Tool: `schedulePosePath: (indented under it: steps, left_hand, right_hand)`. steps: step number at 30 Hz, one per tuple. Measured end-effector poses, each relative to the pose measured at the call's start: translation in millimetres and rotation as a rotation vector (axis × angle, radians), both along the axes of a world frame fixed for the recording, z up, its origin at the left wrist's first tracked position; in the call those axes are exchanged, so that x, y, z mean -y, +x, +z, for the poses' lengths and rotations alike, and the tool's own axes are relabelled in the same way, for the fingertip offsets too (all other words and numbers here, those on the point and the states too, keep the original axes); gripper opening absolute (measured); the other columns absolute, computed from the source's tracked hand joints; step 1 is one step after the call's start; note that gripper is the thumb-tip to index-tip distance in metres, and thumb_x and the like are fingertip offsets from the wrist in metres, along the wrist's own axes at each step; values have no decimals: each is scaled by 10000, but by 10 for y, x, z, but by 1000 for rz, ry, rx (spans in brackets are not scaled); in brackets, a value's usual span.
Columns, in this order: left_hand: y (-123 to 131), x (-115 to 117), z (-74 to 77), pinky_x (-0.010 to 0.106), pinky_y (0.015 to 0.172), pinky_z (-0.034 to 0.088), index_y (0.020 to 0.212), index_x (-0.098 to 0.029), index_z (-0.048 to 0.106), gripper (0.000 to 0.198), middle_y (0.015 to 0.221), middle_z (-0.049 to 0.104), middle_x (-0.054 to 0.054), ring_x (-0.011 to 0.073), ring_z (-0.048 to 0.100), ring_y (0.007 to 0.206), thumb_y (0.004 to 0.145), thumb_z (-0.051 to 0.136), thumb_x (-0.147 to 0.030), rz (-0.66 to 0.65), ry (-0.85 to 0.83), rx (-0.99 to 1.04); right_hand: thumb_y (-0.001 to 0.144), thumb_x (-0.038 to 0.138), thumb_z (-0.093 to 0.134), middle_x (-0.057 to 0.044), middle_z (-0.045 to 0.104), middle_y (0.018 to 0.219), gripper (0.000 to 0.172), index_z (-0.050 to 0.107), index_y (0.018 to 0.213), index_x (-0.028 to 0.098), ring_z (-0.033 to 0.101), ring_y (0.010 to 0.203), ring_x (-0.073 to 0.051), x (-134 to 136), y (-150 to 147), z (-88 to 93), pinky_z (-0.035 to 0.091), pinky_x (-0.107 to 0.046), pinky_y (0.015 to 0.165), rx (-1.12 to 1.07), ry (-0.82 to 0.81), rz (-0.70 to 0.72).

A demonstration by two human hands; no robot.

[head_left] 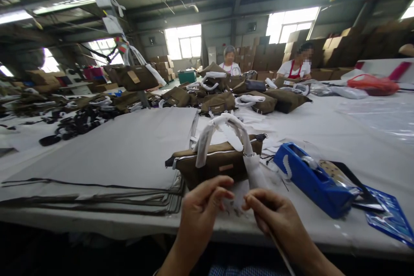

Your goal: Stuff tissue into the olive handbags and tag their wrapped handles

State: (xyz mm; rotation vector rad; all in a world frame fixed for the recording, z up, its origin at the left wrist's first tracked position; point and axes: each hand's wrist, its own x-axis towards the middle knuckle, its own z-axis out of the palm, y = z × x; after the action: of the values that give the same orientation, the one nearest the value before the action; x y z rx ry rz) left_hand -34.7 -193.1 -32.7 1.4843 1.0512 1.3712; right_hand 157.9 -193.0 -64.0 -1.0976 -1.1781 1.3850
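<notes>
In the head view a dark olive zip-top handbag [223, 164] stands on the table in front of me, its two handles [203, 146] wrapped in white material. My left hand [207, 207] is just in front of the bag's lower edge, fingers and thumb apart, with nothing visible between them. Beside it, my right hand [274, 213] is closed in a pinch, and a thin pale strip [282, 253] runs down from under it. White wrapping [254, 170] hangs from the bag's right handle. Whatever sits between the right fingertips is too small to make out.
A blue tape dispenser [313, 181] stands to the right, beside a blue patterned packet [390, 215]. Flat grey sheets [129, 151] are stacked at left. Several olive bags [218, 102] are heaped behind, where two people work. Another bag [137, 78] hangs on a post.
</notes>
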Motion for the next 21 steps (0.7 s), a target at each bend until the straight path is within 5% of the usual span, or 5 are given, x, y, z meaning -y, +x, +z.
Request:
schedulePosePath:
  steps: [3, 5, 12, 17, 21]
  left_hand:
    - [-267, -202, 110, 258, 832, 552, 1105, -192, 705, 260, 1071, 744, 70, 178, 704, 920, 984, 535, -346, 364, 182, -130]
    - [-410, -364, 156, 289, 938, 517, 1103, -195, 706, 247, 1108, 736, 74, 207, 685, 1034, 981, 523, -308, 413, 236, -304]
    - [-612, -776, 246, 210, 582, 518, 1197, -189, 715, 379, 826, 736, 17, 114, 614, 555, 907, 480, -122, 89, 250, -514]
    - [-650, -897, 356, 237, 814, 538, 1285, -240, 678, 509, 1013, 760, 16, 162, 692, 894, 864, 481, -33, -104, 327, -581]
    - [-663, -908, 450, 251, 919, 512, 1260, -328, 686, 539, 1245, 719, -11, 179, 685, 1062, 863, 510, -9, -192, 377, -743]
  right_hand:
    - [809, 444, 775, 24, 614, 602, 281, 691, 833, 177, 296, 354, -3, -210, -105, 37, 189, -144, 343, -224, 18, -158]
    - [808, 460, 765, 11, 653, 689, 303, 671, 882, 181, 291, 348, -5, -377, -214, 67, 187, -155, 328, -279, 50, -203]
    - [880, 515, 622, -6, 658, 565, 368, 718, 940, 165, 452, 376, -102, -784, -574, 226, 306, -222, 376, 254, 258, -167]
    - [872, 282, 628, 15, 667, 555, 179, 784, 921, 209, 592, 532, -144, -842, -643, 364, 415, -243, 554, 432, 424, -44]
    - [847, 163, 595, 39, 660, 574, 225, 801, 880, 246, 577, 569, -132, -850, -600, 420, 413, -244, 609, 502, 517, 88]
